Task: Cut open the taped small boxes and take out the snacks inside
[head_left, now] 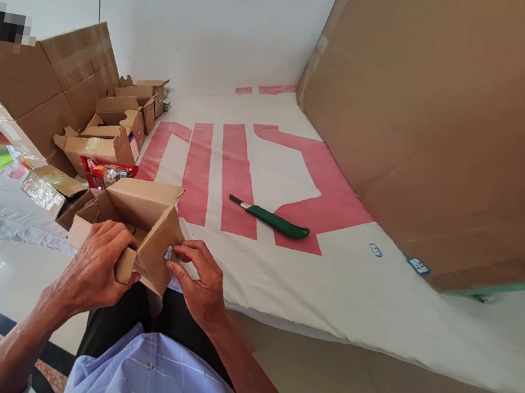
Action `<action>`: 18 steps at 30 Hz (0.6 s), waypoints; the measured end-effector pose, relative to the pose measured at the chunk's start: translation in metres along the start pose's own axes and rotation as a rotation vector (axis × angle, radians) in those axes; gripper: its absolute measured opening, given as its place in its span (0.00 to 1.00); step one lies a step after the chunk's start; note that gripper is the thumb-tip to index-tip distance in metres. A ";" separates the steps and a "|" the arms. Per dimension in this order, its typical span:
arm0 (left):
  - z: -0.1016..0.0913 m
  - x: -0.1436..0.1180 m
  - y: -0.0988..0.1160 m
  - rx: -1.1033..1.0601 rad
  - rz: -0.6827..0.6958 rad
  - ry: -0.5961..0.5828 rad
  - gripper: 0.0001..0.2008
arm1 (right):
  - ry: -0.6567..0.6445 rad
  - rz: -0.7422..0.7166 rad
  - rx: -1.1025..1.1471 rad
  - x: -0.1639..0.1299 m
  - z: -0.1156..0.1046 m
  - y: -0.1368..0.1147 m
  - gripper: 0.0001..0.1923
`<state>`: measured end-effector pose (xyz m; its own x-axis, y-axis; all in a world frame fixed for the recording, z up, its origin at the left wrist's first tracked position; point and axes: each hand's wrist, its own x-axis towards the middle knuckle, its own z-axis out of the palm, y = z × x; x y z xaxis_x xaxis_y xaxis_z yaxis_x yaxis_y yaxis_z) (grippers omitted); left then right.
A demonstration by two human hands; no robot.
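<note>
Hands (102,256) apart, both on cardboard box (161,236)

Standing by, I see both bare forearms reach out in front of the body, the left forearm (27,334) angling in from one side, the right forearm (254,385) from the other; the left hand (96,262) shows its back, fingers curled over in a grip, thumb pointing toward its partner; the right hand (199,280) faces inward, thumb below the forefinger, their tips slightly parted.
</note>
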<state>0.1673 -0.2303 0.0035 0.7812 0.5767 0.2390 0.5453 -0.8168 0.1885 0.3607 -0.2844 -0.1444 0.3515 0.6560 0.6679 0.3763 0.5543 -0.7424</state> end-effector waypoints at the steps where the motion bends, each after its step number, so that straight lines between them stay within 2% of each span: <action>1: 0.001 0.000 0.000 0.002 -0.002 -0.007 0.12 | 0.004 0.005 0.002 0.000 0.000 0.001 0.08; 18: 0.007 0.009 0.003 0.037 -0.018 -0.036 0.11 | -0.017 0.001 -0.043 0.001 -0.004 0.005 0.05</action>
<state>0.1779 -0.2273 -0.0006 0.7811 0.5912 0.2010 0.5702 -0.8065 0.1565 0.3662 -0.2826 -0.1470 0.3372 0.6656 0.6658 0.4128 0.5311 -0.7400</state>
